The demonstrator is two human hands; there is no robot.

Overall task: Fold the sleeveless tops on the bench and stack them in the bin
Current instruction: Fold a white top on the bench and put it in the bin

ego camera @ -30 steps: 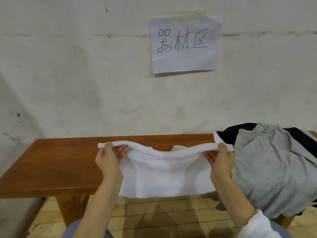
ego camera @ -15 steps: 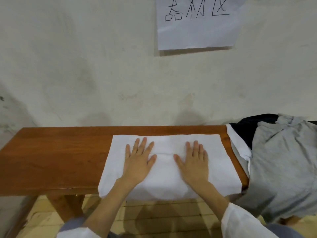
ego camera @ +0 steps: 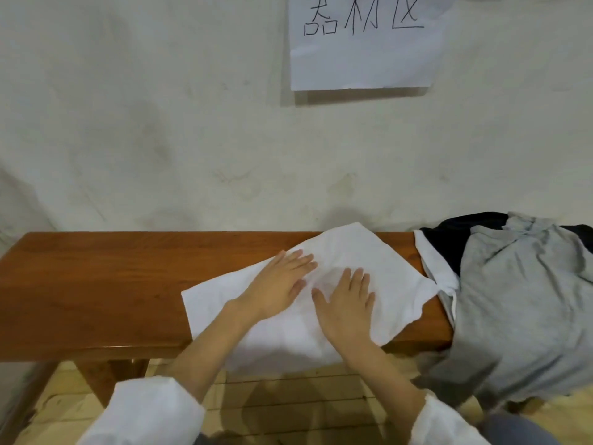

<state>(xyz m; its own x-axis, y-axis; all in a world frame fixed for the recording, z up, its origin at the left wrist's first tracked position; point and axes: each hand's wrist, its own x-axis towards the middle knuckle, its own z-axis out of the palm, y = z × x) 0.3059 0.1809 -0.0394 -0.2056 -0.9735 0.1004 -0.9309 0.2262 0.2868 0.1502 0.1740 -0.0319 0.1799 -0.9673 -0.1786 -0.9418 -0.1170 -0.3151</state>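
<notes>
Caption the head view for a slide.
Left hand and right hand press a white top flat on the wooden bench, garment pile alongside.

The left half of the reddish-brown wooden bench [ego camera: 96,284] shows open wood from its left end to the edge of the white cloth top [ego camera: 394,284]. That top lies skewed across the middle, overhanging the front edge, with the left hand [ego camera: 279,284] and right hand [ego camera: 346,303] flat on it side by side. The stained plaster wall [ego camera: 160,155] rises directly behind the bench's far edge. A heap of grey and black garments [ego camera: 513,300] covers the right end and hangs over the front, meeting the top's right corner. Only a narrow wedge of wood shows between them near the wall. Below the front edge, a bench leg [ego camera: 106,380] stands on the pale slatted floor [ego camera: 288,396].
</notes>
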